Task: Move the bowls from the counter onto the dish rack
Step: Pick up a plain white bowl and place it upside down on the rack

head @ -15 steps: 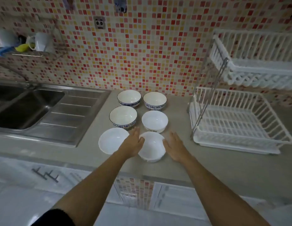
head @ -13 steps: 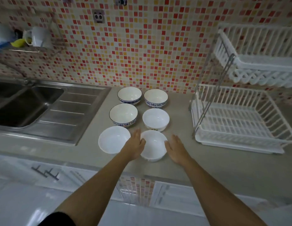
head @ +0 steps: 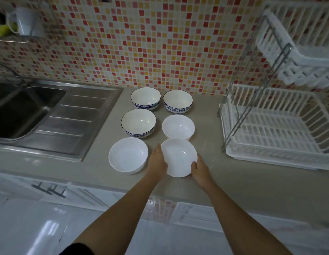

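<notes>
Several bowls stand in two columns on the beige counter (head: pixel 233 181). The nearest right one, a plain white bowl (head: pixel 178 157), is held between my left hand (head: pixel 157 161) on its left side and my right hand (head: pixel 199 169) on its lower right; it looks tilted and slightly raised. Beside it sit another white bowl (head: pixel 128 155), a third white bowl (head: pixel 178 127) behind, and three blue-patterned bowls (head: pixel 138 123), (head: pixel 145 97), (head: pixel 178 101). The white two-tier dish rack (head: pixel 274 137) stands to the right, with nothing in its lower tray.
A steel sink with a ribbed drainboard (head: pixel 68 122) fills the counter's left. A wall shelf holds a white mug (head: pixel 25 21). The rack's upper tier (head: pixel 303 52) overhangs its lower tray, held by slanted metal rods (head: pixel 252 85). Mosaic tiles cover the wall behind.
Both hands have closed in on the front right white bowl, which now sits tilted between them. The view has moved closer and slightly left.
</notes>
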Demonstrator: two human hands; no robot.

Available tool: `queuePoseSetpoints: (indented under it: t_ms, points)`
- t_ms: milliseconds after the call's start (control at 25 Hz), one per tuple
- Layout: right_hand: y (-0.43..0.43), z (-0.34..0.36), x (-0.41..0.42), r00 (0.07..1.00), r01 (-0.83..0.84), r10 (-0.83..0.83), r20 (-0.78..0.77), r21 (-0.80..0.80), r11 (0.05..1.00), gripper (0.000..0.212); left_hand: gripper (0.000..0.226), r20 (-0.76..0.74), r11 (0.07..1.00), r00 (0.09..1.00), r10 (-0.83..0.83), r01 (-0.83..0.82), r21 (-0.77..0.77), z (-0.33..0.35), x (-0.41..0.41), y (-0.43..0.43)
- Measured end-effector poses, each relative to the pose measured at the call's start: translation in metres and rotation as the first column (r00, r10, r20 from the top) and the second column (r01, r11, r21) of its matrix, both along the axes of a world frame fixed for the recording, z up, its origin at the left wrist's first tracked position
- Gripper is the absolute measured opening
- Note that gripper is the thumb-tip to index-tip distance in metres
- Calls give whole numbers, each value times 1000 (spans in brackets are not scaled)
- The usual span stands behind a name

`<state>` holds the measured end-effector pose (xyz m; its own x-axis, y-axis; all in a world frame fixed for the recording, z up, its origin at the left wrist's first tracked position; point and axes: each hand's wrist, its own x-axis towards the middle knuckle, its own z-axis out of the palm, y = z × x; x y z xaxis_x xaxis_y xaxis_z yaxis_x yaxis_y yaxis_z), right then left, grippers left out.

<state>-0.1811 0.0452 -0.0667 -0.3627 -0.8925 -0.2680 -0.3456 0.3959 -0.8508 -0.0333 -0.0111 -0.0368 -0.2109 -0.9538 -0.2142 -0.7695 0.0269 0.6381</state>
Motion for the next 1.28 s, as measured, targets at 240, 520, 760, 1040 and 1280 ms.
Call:
queuePoseSetpoints:
  t_ms: [240, 520, 760, 1040, 1280]
  points:
    - [13, 54, -7, 999, -40, 49, 22, -308, 950, 43, 54, -599, 799, 605, 524, -106, 591, 76, -1, -3]
    - [10, 182, -41, 990, -83, 130, 48, -548, 832, 36, 46, -868, 802, 440, 230, 419, 425, 190, -11, -31]
    - [52, 319, -83, 975, -208, 205, -83, -663, 719, 90, 42, -908, 867, 300, -293, 484, -120, 275, -64, -20]
    - [65, 391, -209, 915, -396, 250, -317, -580, 712, 112, 92, -468, 578, 343, -815, 550, -603, 355, -156, -20]
    - [38, 394, -296, 848, -478, 194, -494, -554, 681, 94, 115, 78, 412, 581, -810, 659, -630, 368, -238, -53]
